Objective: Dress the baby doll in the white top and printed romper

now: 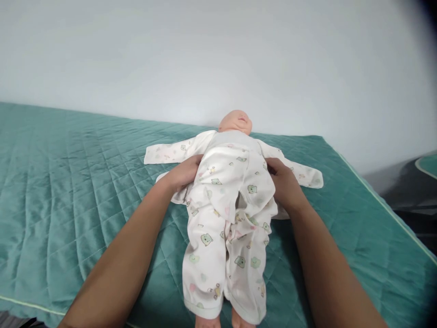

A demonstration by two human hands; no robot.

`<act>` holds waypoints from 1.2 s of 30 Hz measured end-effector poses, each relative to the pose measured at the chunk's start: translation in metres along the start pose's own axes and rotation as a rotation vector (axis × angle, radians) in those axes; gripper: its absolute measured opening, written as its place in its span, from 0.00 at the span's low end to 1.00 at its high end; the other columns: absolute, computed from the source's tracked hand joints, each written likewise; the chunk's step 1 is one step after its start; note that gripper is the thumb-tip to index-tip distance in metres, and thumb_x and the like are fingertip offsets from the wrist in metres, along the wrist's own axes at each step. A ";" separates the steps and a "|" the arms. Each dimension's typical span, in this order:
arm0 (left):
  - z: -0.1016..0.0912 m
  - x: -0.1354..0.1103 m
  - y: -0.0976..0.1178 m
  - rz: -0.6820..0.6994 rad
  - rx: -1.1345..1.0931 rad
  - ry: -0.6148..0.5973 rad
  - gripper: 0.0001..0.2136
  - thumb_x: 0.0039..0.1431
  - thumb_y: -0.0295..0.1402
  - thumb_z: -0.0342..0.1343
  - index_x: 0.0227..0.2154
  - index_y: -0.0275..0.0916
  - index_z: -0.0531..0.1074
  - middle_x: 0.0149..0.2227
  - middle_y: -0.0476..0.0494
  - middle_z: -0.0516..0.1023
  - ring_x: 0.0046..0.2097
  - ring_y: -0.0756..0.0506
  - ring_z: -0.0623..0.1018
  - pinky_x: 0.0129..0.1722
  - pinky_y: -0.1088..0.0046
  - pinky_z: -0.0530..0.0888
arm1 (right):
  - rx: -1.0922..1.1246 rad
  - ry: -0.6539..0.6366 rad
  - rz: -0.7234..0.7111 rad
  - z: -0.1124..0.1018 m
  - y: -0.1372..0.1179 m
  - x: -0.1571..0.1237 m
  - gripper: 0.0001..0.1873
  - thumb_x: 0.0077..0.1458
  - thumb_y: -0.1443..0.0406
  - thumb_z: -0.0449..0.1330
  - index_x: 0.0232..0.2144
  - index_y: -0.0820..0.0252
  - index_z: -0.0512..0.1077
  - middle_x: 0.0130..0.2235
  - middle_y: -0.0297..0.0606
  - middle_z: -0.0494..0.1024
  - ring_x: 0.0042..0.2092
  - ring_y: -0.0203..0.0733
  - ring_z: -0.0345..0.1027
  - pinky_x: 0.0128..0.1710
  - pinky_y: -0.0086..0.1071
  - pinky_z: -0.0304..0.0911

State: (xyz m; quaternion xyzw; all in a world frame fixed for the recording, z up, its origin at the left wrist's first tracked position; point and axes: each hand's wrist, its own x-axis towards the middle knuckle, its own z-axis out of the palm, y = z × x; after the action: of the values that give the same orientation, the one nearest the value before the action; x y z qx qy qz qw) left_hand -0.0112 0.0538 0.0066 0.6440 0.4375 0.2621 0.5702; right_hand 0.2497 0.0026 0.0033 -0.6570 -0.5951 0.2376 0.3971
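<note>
A baby doll (235, 122) lies on its back, head toward the wall, feet (208, 321) toward me. It wears a white long-sleeved top (170, 152) and white trousers (208, 246) printed with green bears. The trousers reach high over its belly, and their crotch has a split. My left hand (187, 174) is closed at the left side of the trousers, fingertips hidden behind the cloth. On the opposite side, my right hand (282, 180) grips the trousers' edge with curled fingers, partly covered by the fabric. Both sleeves are spread outward.
A green quilted cover (85, 196) lies beneath the doll, its right edge (375, 196) slanting toward me. Behind it rises a pale wall (170, 59). Part of another green-topped surface (428, 165) shows at the far right.
</note>
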 end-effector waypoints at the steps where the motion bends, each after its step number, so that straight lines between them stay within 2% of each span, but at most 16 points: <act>1: 0.000 0.000 0.000 0.002 -0.010 -0.003 0.18 0.53 0.38 0.58 0.47 0.42 0.76 0.45 0.43 0.83 0.52 0.39 0.79 0.49 0.67 0.76 | 0.032 0.005 0.023 0.001 0.001 0.000 0.15 0.46 0.63 0.61 0.39 0.57 0.76 0.42 0.39 0.78 0.42 0.45 0.69 0.43 0.37 0.63; 7: -0.001 0.000 0.000 -0.013 -0.037 -0.003 0.17 0.53 0.37 0.58 0.46 0.41 0.77 0.47 0.43 0.83 0.52 0.39 0.78 0.50 0.67 0.76 | 0.034 0.082 0.114 0.002 0.009 0.003 0.12 0.44 0.63 0.63 0.35 0.56 0.71 0.38 0.39 0.79 0.39 0.45 0.70 0.39 0.35 0.64; 11: -0.001 -0.001 0.000 -0.007 -0.029 -0.010 0.17 0.54 0.37 0.57 0.46 0.42 0.77 0.46 0.44 0.82 0.53 0.39 0.78 0.49 0.68 0.76 | 0.030 -0.020 0.155 -0.001 0.005 0.002 0.11 0.45 0.58 0.64 0.31 0.58 0.73 0.33 0.39 0.80 0.37 0.47 0.71 0.35 0.34 0.63; 14: -0.001 0.000 0.000 0.004 -0.042 -0.015 0.16 0.53 0.36 0.57 0.46 0.43 0.77 0.46 0.44 0.83 0.52 0.39 0.78 0.49 0.68 0.76 | 0.017 -0.039 0.164 -0.002 0.000 0.000 0.11 0.44 0.59 0.64 0.30 0.59 0.75 0.31 0.37 0.80 0.36 0.46 0.71 0.34 0.33 0.63; 23: -0.001 0.000 0.000 0.012 -0.076 -0.026 0.17 0.53 0.36 0.58 0.46 0.42 0.77 0.48 0.43 0.82 0.53 0.39 0.78 0.50 0.66 0.76 | 0.142 -0.137 0.203 -0.004 -0.005 -0.004 0.16 0.43 0.60 0.65 0.36 0.60 0.77 0.32 0.38 0.80 0.33 0.44 0.70 0.29 0.32 0.63; 27: -0.001 -0.001 0.000 -0.003 -0.055 -0.008 0.18 0.53 0.36 0.58 0.48 0.43 0.76 0.50 0.44 0.81 0.53 0.40 0.78 0.50 0.67 0.76 | 0.191 -0.195 0.194 -0.006 -0.006 -0.005 0.17 0.45 0.60 0.64 0.39 0.59 0.77 0.35 0.39 0.81 0.33 0.44 0.71 0.30 0.33 0.65; 31: -0.001 -0.001 -0.002 0.012 -0.084 -0.026 0.19 0.53 0.35 0.59 0.50 0.42 0.75 0.51 0.43 0.81 0.53 0.38 0.78 0.50 0.65 0.76 | 0.246 -0.286 0.111 -0.010 -0.008 -0.006 0.18 0.45 0.61 0.65 0.41 0.59 0.77 0.40 0.40 0.82 0.38 0.46 0.74 0.37 0.36 0.69; 36: -0.002 0.001 -0.006 0.016 -0.150 -0.026 0.20 0.53 0.35 0.60 0.51 0.40 0.74 0.53 0.42 0.80 0.53 0.37 0.77 0.51 0.62 0.76 | 0.235 -0.296 0.112 -0.011 -0.009 -0.007 0.17 0.46 0.62 0.66 0.41 0.58 0.77 0.41 0.39 0.82 0.40 0.47 0.75 0.40 0.36 0.70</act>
State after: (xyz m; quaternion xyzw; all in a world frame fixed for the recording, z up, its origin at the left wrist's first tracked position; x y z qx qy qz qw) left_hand -0.0136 0.0552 0.0008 0.6063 0.4040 0.2901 0.6205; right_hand 0.2517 -0.0068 0.0157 -0.5960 -0.5779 0.4212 0.3653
